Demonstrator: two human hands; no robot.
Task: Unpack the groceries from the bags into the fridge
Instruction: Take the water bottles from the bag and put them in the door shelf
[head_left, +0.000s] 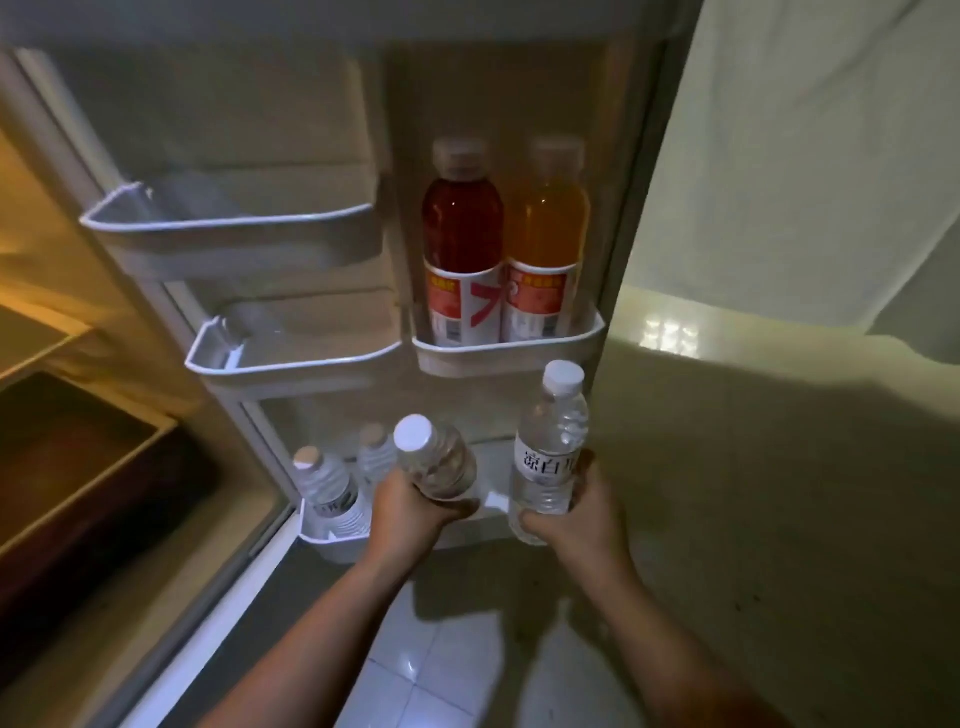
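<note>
The fridge door stands open in front of me. My left hand (410, 512) grips a clear water bottle (436, 457) tilted toward me, just above the bottom door shelf (332, 543). My right hand (576, 512) holds a second water bottle (550, 447), upright, with a white label, at the right end of that shelf. Two more water bottles (327, 480) stand in the shelf's left part. On the right middle door shelf (509, 348), a red drink bottle (462, 244) stands beside an orange drink bottle (545, 244).
Two empty door shelves (234, 228) sit on the door's left half. The lit fridge interior with a drawer (78, 467) lies to the left. White floor tiles (441, 665) are below, and a pale cloth (805, 156) hangs at right.
</note>
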